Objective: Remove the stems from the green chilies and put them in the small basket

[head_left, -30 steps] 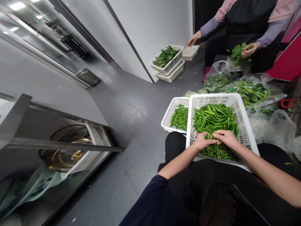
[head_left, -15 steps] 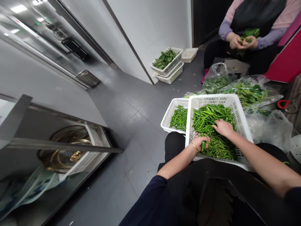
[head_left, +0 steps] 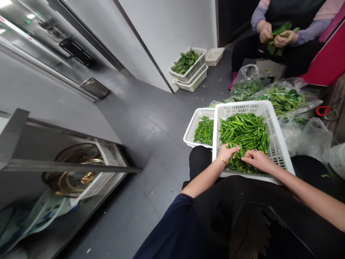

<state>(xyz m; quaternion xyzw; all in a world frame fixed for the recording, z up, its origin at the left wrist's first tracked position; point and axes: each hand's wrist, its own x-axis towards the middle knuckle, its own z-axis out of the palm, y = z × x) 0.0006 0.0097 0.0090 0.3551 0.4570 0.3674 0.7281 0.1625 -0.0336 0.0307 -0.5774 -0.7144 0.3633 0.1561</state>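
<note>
A white slotted basket (head_left: 281, 144) rests on my lap, with a heap of green chili peppers (head_left: 244, 127) in its upper part and thin green stems (head_left: 238, 166) in the lower part. My left hand (head_left: 228, 153), with a gold bracelet at the wrist, is closed round several green peppers above the stems. Just to its right, my right hand (head_left: 256, 159) has its fingers pinched together at a pepper end by the left fingertips. A second white basket (head_left: 190, 126) with more green peppers (head_left: 204, 130) sits left of the first, partly hidden behind it.
Plastic bags of leafy greens (head_left: 285, 100) lie beyond the basket. A person's hands (head_left: 280, 37) hold leaves at the upper right. Stacked baskets of greens (head_left: 188, 66) stand by the wall. A metal shelf (head_left: 72, 166) with glass lids is at the left.
My right hand has moved from the pepper heap down and toward my left hand, and its fingers have closed. The camera view has shifted slightly. The other person's hands have moved apart.
</note>
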